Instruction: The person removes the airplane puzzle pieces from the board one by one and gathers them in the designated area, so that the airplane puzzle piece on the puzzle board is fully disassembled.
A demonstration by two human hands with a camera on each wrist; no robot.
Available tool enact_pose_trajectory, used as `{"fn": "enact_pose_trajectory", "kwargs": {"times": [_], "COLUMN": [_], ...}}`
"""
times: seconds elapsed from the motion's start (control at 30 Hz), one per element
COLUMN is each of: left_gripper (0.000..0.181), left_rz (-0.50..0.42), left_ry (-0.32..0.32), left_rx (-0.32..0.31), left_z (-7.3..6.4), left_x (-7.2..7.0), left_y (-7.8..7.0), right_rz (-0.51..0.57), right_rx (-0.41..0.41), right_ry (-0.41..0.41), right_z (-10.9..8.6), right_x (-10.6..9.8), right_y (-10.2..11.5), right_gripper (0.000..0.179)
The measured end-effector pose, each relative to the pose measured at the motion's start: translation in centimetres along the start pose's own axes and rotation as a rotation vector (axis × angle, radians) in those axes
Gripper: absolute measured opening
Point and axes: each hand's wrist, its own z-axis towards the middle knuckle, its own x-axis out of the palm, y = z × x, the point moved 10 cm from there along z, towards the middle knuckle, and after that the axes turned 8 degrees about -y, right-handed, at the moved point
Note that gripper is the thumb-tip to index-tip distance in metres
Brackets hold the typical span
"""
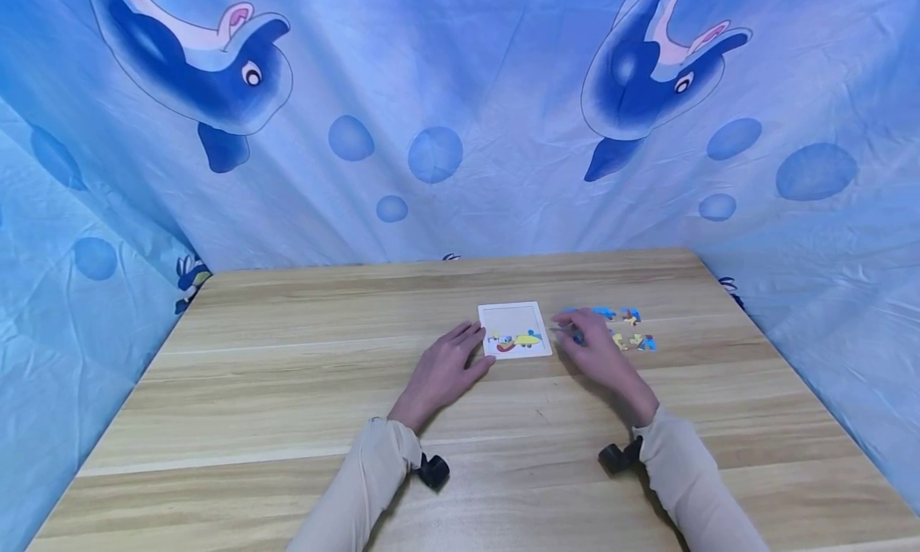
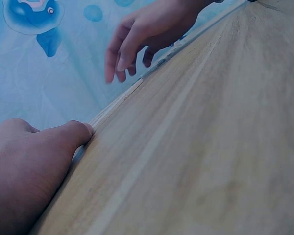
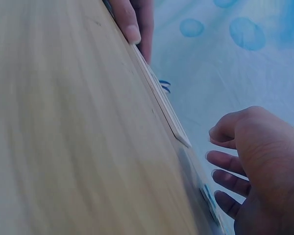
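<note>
A white square puzzle board (image 1: pixel 515 307) lies flat on the table, with a strip of assembled yellow, red and blue pieces (image 1: pixel 521 341) along its near side. My left hand (image 1: pixel 444 370) rests at the board's left side, fingertips touching its left edge and thumb at the near-left corner. Just right of the board, my right hand (image 1: pixel 595 351) hovers with its fingers loosely bent. In the right wrist view nothing shows between the thumb and fingers of that hand (image 3: pixel 267 161). Loose puzzle pieces (image 1: pixel 632 342) lie under and beyond the right hand, some partly hidden by it.
A wooden table (image 1: pixel 287 376) extends around the board on all sides. Blue curtains (image 1: pixel 503 192) with printed dolphins hang behind it and at both sides. Small black cameras (image 1: pixel 434 472) sit at both wrists, below light sleeves (image 1: pixel 697 480).
</note>
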Motion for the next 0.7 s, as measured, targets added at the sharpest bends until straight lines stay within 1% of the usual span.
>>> {"fn": "enact_pose_trajectory", "kwargs": {"times": [0.2,0.33,0.57,0.7], "left_gripper": [0.058,0.058,0.057,0.057], "left_rz": [-0.002,-0.001,-0.002,-0.006], "left_ry": [0.006,0.010,0.001,0.002], "left_rx": [-0.004,-0.012,0.004,0.007], "left_z": [0.0,0.0,0.1,0.1], "left_x": [0.0,0.0,0.0,0.0], "left_y": [0.0,0.1,-0.1,-0.1], "right_rz": [-0.002,0.019,-0.007,-0.031], "right_rx": [0.021,0.029,-0.019,-0.020], "right_ry": [0.032,0.051,0.082,0.110], "right_z": [0.4,0.7,0.9,1.0], "right_x": [1.3,2.3,4.2,5.0], "right_y": [0.9,1.7,3.0,3.3], "right_gripper": [0.026,0.025,0.025,0.026]}}
